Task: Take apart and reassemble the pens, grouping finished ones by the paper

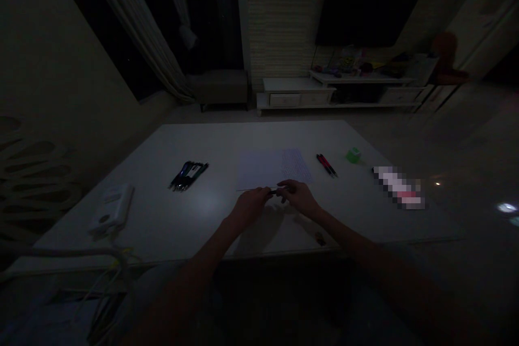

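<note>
Above the table's near side, my left hand (pixel 253 200) and my right hand (pixel 298 195) meet with closed fingers on a short, slim black pen (pixel 273 192). Most of the pen is hidden by the fingers. Just beyond my hands lies a sheet of paper (pixel 259 167), with dense handwriting on its right part. To its right are two red and black pens (pixel 326 165) side by side. A bunch of several dark pens (pixel 188 175) lies to the left. A small dark item (pixel 320 238) sits near my right forearm; its kind is unclear.
The white table (pixel 219 140) carries a white power strip (pixel 111 208) with a cable at left. A green cube-like object (pixel 353 155) and a blurred-out pink and white item (pixel 399 189) are on the right. The room is dim, with a low cabinet (pixel 292 85) beyond.
</note>
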Action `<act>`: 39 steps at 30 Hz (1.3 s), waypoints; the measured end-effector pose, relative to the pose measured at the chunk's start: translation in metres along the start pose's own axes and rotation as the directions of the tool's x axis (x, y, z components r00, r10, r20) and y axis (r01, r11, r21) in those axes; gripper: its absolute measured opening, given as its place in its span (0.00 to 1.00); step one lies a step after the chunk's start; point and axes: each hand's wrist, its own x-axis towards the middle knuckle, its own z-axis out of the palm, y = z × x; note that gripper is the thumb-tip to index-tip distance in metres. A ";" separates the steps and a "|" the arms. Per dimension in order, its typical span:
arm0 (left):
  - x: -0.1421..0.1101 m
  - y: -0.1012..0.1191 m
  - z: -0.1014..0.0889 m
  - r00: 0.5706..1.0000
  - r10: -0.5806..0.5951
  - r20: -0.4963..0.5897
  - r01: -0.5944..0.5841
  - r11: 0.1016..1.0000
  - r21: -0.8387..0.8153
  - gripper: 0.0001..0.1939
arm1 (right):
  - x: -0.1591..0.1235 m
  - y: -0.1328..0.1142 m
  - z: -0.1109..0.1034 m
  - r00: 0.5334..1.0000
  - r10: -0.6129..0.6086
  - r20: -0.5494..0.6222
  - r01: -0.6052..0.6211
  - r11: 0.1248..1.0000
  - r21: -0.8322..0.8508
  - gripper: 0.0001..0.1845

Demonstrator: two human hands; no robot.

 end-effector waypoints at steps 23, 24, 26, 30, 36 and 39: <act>0.001 -0.004 0.005 0.999 0.047 -0.019 -0.047 0.999 -0.020 0.13 | -0.005 -0.006 0.001 0.985 -0.165 -0.052 0.161 0.984 -0.077 0.10; 0.001 -0.005 0.005 0.999 0.046 -0.019 -0.046 0.999 -0.021 0.13 | -0.005 -0.006 0.001 0.989 -0.140 -0.040 0.136 0.988 -0.073 0.11; 0.000 -0.005 0.006 0.999 0.040 -0.026 -0.041 0.999 -0.012 0.13 | -0.004 -0.006 0.001 1.000 -0.016 0.017 0.017 0.999 -0.049 0.16; -0.001 -0.004 0.007 0.998 0.050 -0.023 -0.050 0.999 0.008 0.12 | -0.002 -0.002 0.001 0.989 0.089 0.116 -0.086 0.996 -0.032 0.22; 0.000 -0.004 0.006 0.998 0.052 -0.032 -0.053 0.997 -0.059 0.13 | -0.006 -0.003 0.002 0.972 -0.228 -0.050 0.219 0.966 -0.140 0.09; 0.000 -0.004 0.005 0.999 0.042 -0.014 -0.042 0.998 -0.046 0.13 | -0.006 -0.002 0.002 0.991 -0.132 -0.018 0.129 0.985 -0.111 0.14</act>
